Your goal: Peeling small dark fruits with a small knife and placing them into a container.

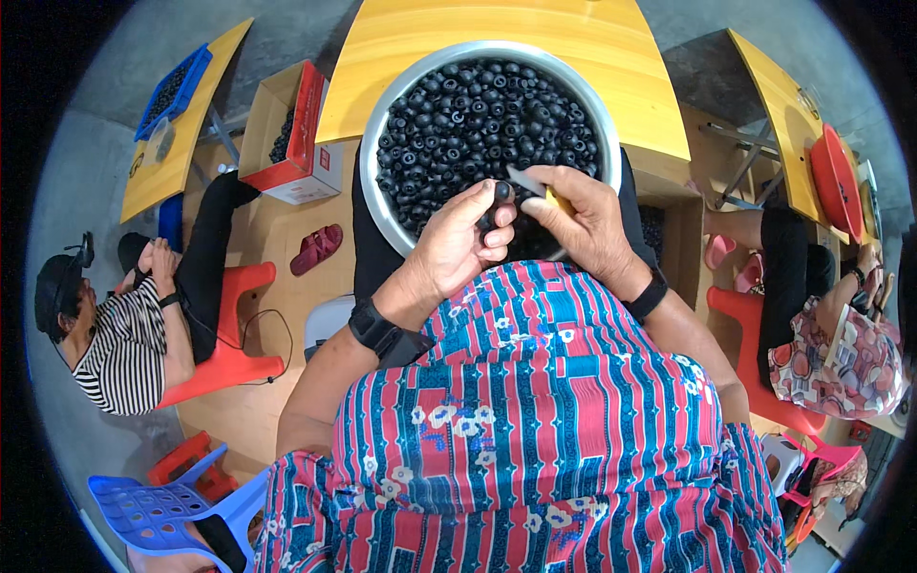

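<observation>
A wide metal basin [375, 202] in front of me is heaped with small round black fruits [478, 115], many with a ring-shaped hollow at one end. Over its near side, my left hand [451, 237] is closed, pinching one black fruit [502, 192] between thumb and fingers. Another dark piece shows lower against the curled fingers. My right hand [585, 212] grips a small knife [524, 180] with a yellow handle, mostly hidden in the palm. Its short blade points left, close to the pinched fruit. Whether the blade touches it, I cannot tell.
A yellow table [516, 21] stands beyond the basin. Left are a red and white carton [304, 143], a blue tray [177, 91] and a seated person. Right, another seated person is beside a table with a red basin [835, 181]. Pink slippers [316, 249] lie on the floor.
</observation>
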Motion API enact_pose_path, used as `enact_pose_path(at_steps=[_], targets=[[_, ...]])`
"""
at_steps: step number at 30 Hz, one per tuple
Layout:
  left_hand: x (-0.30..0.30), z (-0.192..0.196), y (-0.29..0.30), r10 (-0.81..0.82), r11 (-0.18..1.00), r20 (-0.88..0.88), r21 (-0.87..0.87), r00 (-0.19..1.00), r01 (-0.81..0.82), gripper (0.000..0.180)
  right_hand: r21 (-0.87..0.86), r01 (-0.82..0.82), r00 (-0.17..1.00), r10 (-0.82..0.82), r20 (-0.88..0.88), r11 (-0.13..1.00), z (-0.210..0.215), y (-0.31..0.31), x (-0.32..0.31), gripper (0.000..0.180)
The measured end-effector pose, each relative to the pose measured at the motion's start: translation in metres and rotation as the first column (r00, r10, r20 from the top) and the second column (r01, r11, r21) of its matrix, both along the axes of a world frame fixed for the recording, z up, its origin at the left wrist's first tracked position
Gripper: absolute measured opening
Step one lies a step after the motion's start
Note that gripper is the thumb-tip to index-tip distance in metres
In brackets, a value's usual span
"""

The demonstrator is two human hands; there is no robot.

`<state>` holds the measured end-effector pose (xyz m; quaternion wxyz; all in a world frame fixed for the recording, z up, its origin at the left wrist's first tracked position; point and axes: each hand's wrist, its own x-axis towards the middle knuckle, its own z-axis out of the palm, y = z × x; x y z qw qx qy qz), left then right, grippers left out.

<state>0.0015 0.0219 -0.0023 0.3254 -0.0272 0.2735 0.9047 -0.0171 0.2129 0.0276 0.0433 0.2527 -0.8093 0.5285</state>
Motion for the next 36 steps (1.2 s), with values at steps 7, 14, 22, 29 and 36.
enact_pose_path(at_steps=[7, 14, 22, 29, 36], targets=[[0.000, -0.003, 0.001, 0.050, 0.997, 0.020, -0.055, 0.999, -0.048, 0.024, 0.153, -0.073, 0.985, 0.095, -0.143, 0.986, -0.006, -0.001, 0.001, 0.040], [0.001, 0.001, 0.004, 0.127, 0.991, 0.124, -0.058, 0.984, -0.120, 0.025, 0.244, -0.088, 0.974, 0.135, -0.181, 0.966, -0.003, 0.000, 0.006, 0.044], [0.001, 0.003, 0.006, 0.143, 0.988, 0.184, -0.079, 0.973, -0.131, 0.025, 0.244, -0.083, 0.965, 0.139, -0.223, 0.966, -0.003, 0.001, 0.006, 0.042], [0.004, 0.010, 0.004, 0.133, 0.978, -0.078, -0.153, 0.988, -0.144, 0.026, 0.226, -0.080, 0.962, 0.134, -0.236, 0.971, 0.003, 0.006, 0.006, 0.025], [0.004, 0.002, 0.002, 0.092, 0.992, -0.151, -0.068, 0.984, -0.103, 0.025, 0.256, -0.012, 0.971, 0.072, -0.227, 0.967, 0.001, 0.006, 0.006, 0.024]])
